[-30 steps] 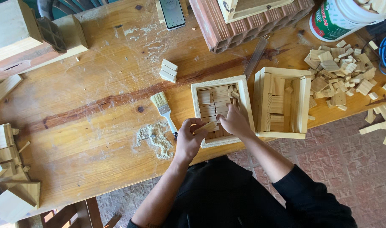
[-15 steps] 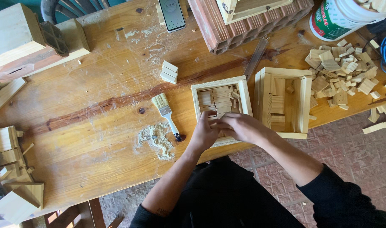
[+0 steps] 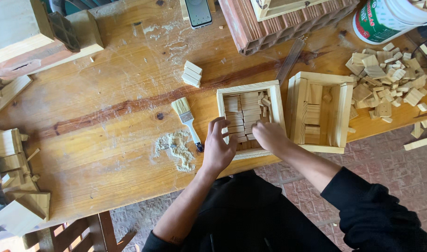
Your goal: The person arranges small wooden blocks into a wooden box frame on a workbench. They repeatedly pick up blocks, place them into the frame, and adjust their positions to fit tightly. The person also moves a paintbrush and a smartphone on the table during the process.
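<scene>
Left of the square wooden frame [image 3: 274,100], sawdust [image 3: 176,147] and a paintbrush [image 3: 189,122] are seen. The left hand [image 3: 219,148] is spread, fingers curled on the frame's near-left corner. The right hand [image 3: 268,135] is laid over small blocks [image 3: 241,112] inside; its grip cannot be told. Right of the frame, a second box [image 3: 322,112] is stood

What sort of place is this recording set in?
Most likely a small woodworking workshop: a worn wooden workbench with sawdust, a heap of small cut wood blocks, and the hands at an open wooden box.
</scene>
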